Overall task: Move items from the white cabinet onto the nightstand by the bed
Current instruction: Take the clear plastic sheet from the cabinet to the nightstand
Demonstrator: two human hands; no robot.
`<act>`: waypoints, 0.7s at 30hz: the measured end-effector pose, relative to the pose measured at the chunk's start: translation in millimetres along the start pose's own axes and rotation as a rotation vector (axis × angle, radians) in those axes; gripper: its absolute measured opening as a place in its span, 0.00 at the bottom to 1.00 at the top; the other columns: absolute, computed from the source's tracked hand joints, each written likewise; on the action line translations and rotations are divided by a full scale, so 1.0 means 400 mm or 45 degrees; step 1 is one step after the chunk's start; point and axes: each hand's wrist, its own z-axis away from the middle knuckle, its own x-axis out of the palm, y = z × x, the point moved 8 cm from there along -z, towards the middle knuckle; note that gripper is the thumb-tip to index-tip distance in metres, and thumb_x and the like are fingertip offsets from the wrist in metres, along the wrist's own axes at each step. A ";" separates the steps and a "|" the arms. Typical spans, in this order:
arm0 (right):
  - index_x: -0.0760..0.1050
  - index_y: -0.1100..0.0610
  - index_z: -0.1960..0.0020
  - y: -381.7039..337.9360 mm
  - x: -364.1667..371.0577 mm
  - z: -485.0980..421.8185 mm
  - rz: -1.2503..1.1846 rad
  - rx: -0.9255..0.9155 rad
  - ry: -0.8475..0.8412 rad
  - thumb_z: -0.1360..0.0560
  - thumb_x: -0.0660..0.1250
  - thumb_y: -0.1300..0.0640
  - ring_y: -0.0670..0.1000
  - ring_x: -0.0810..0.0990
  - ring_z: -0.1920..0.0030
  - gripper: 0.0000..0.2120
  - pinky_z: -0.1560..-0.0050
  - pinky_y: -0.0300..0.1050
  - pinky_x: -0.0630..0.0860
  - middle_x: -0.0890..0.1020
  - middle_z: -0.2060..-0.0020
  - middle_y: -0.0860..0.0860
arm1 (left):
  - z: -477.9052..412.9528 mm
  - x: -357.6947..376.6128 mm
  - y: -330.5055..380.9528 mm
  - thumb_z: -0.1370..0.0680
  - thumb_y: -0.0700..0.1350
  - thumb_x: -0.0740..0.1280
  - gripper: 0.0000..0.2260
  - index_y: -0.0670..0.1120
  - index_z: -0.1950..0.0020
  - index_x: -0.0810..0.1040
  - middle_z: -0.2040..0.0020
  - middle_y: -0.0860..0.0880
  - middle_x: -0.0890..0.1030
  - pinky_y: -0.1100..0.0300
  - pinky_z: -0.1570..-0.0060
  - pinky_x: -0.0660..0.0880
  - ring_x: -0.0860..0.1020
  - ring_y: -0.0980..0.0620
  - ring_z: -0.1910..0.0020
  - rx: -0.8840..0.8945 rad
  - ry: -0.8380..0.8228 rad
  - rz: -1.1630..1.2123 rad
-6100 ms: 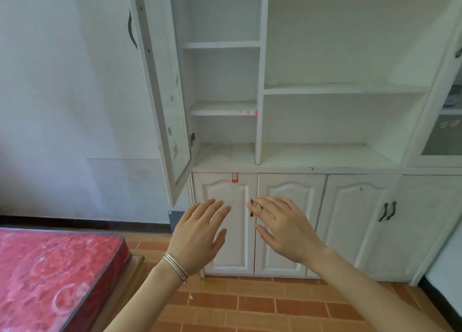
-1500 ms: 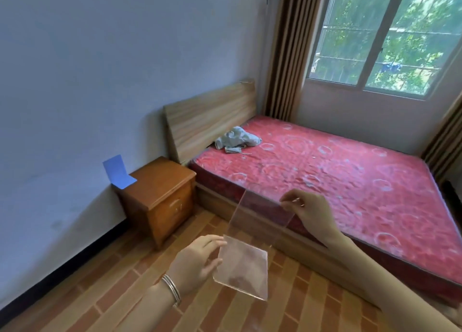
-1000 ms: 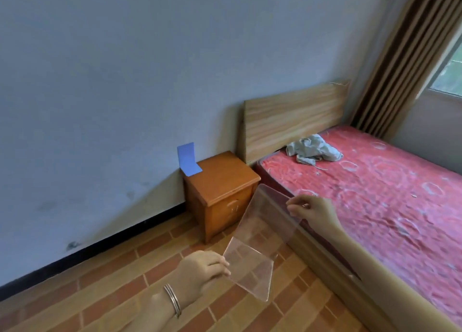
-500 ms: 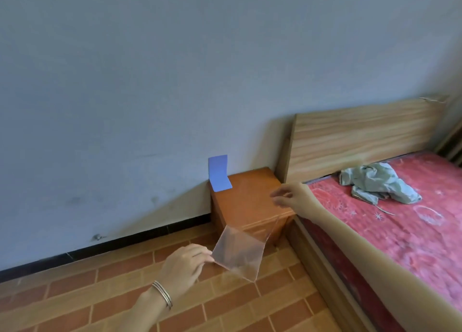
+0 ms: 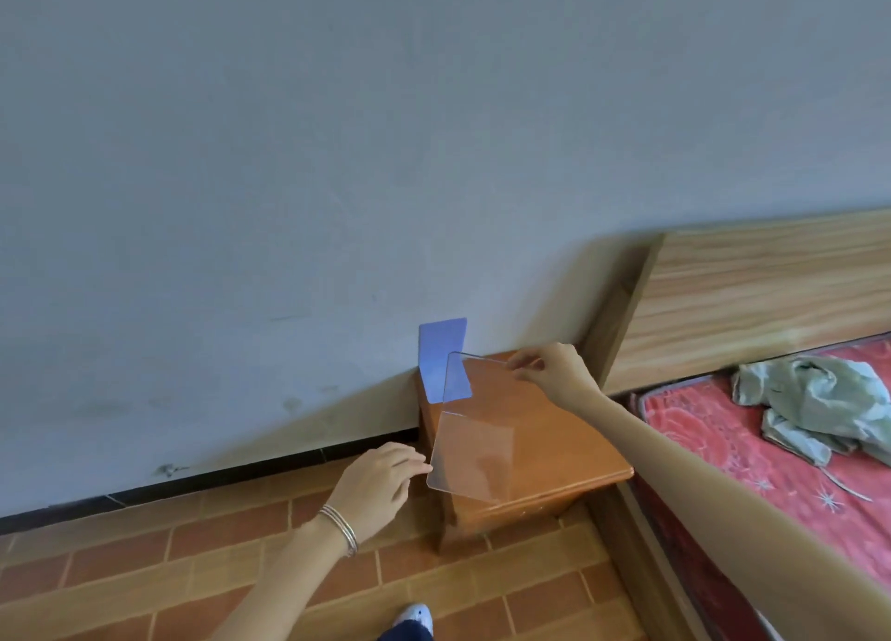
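- The clear bent sheet (image 5: 475, 440) hangs just above the nightstand (image 5: 554, 452), its fold running roughly 9-to-3 o'clock across the top.
- The right hand (image 5: 554, 375) pinches the sheet's upper edge at 12 o'clock; the left hand (image 5: 381, 481) has its fingers (image 5: 417, 462) touching the lower flap's 9 o'clock edge.
- A blue sheet (image 5: 443, 358) stands at the wall, at 11 o'clock behind it.
- Judged: lowering calls for both hands, the flat flap down first.

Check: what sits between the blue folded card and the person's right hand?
Head view: only the clear bent sheet's upper panel, pinched by the right hand, overlapping the blue card.
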 end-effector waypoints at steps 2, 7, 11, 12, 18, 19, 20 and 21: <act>0.82 0.49 0.57 0.020 0.030 -0.096 0.003 0.022 -0.044 0.30 0.71 0.61 0.48 0.80 0.56 0.07 0.51 0.45 0.75 0.84 0.59 0.45 | -0.070 0.038 -0.060 0.42 0.35 0.78 0.23 0.53 0.52 0.83 0.54 0.59 0.82 0.66 0.56 0.76 0.74 0.61 0.51 0.010 -0.050 -0.021; 0.78 0.42 0.62 0.087 0.113 -0.317 0.015 0.036 -0.099 0.29 0.69 0.59 0.46 0.79 0.55 0.11 0.52 0.46 0.76 0.83 0.58 0.44 | -0.210 0.160 -0.206 0.44 0.39 0.80 0.23 0.54 0.52 0.83 0.53 0.59 0.82 0.67 0.56 0.76 0.78 0.60 0.53 -0.041 -0.128 -0.045; 0.81 0.48 0.57 0.181 0.221 -0.472 -0.007 0.022 -0.132 0.28 0.68 0.59 0.45 0.80 0.55 0.07 0.53 0.45 0.76 0.83 0.58 0.44 | -0.281 0.324 -0.318 0.43 0.44 0.81 0.21 0.56 0.52 0.83 0.52 0.60 0.82 0.68 0.58 0.77 0.79 0.61 0.53 -0.114 -0.183 -0.085; 0.81 0.48 0.56 0.209 0.253 -0.509 -0.009 0.011 -0.138 0.28 0.68 0.59 0.45 0.80 0.54 0.07 0.54 0.44 0.76 0.83 0.57 0.43 | -0.292 0.375 -0.351 0.43 0.45 0.81 0.21 0.56 0.52 0.83 0.51 0.59 0.82 0.67 0.58 0.77 0.80 0.61 0.53 -0.155 -0.185 -0.085; 0.82 0.50 0.53 0.351 0.431 -0.686 -0.006 -0.119 -0.106 0.27 0.67 0.61 0.45 0.80 0.54 0.08 0.59 0.41 0.72 0.84 0.56 0.43 | -0.319 0.648 -0.531 0.39 0.44 0.80 0.22 0.52 0.46 0.83 0.42 0.54 0.80 0.61 0.58 0.80 0.80 0.54 0.46 -0.386 -0.150 -0.079; 0.82 0.51 0.53 0.366 0.455 -0.708 -0.008 -0.143 -0.100 0.27 0.67 0.61 0.45 0.79 0.54 0.08 0.59 0.41 0.72 0.84 0.56 0.44 | -0.328 0.682 -0.544 0.42 0.45 0.82 0.24 0.53 0.47 0.83 0.44 0.55 0.81 0.63 0.60 0.80 0.80 0.55 0.47 -0.391 -0.155 -0.099; 0.82 0.52 0.52 0.380 0.475 -0.727 -0.019 -0.164 -0.091 0.27 0.67 0.61 0.46 0.79 0.55 0.08 0.59 0.41 0.72 0.84 0.56 0.44 | -0.337 0.712 -0.557 0.43 0.46 0.83 0.25 0.53 0.48 0.83 0.44 0.55 0.81 0.64 0.61 0.79 0.81 0.56 0.48 -0.413 -0.164 -0.095; 0.82 0.52 0.52 0.391 0.491 -0.742 -0.050 -0.180 -0.072 0.27 0.67 0.62 0.46 0.79 0.55 0.08 0.59 0.41 0.72 0.84 0.56 0.45 | -0.343 0.738 -0.571 0.44 0.46 0.83 0.25 0.53 0.48 0.83 0.44 0.55 0.81 0.64 0.61 0.79 0.81 0.55 0.48 -0.430 -0.163 -0.085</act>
